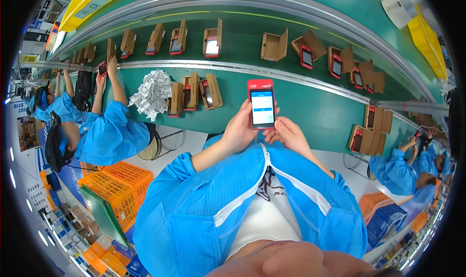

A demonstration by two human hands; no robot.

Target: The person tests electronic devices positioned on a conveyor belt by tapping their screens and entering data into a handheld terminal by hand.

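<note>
A red handheld payment terminal point(261, 84) with a lit white and blue screen stands upright in front of my chest, over the green bench. My left hand point(238, 130) is wrapped round its left side, with fingertips showing past the right edge. At the lower right corner, my right hand point(290, 135) is closed on the terminal, thumb against the edge by the screen and fingers curled below. Left of my hands, a few open brown cartons point(211, 91) with red terminals in them lie on the bench, beside a heap of crumpled white paper slips point(154, 90).
Behind a metal rail, a green conveyor belt point(238, 44) carries several open cartons point(274, 45) and red terminals point(307, 57). More cartons point(367, 140) lie at the bench's right end. Co-workers in blue point(116, 129) sit on both sides. Orange crates point(119, 185) stand on the floor at left.
</note>
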